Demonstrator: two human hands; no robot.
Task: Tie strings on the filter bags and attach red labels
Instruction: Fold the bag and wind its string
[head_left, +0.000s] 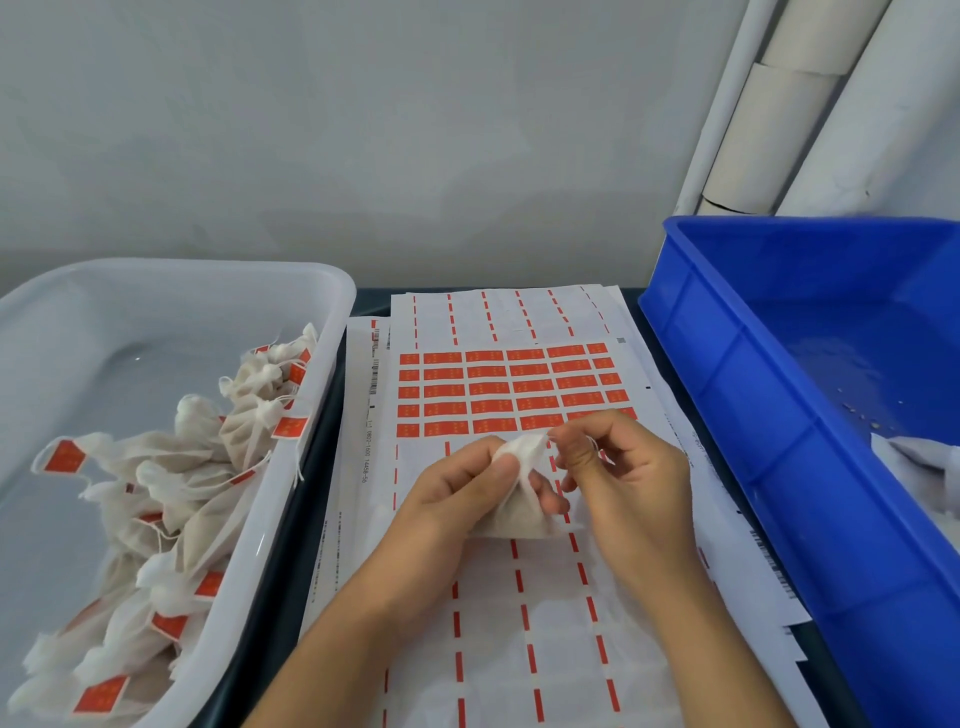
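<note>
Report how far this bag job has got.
Done: a pile of tied, red-labelled bags fills the white tub. In hand: the left hand holds one unlabelled bag while the right hand works its string. Left: its label from the sheet, plus whitish bags in the blue crate.

On the desk (332, 415), label sheets (519, 597) lie in the middle. A tub (171, 280) stands to their left with tied bags (171, 499) piled in its right side. A crate (737, 374) stands to the right. Tubes (779, 130) lean behind the crate.
</note>
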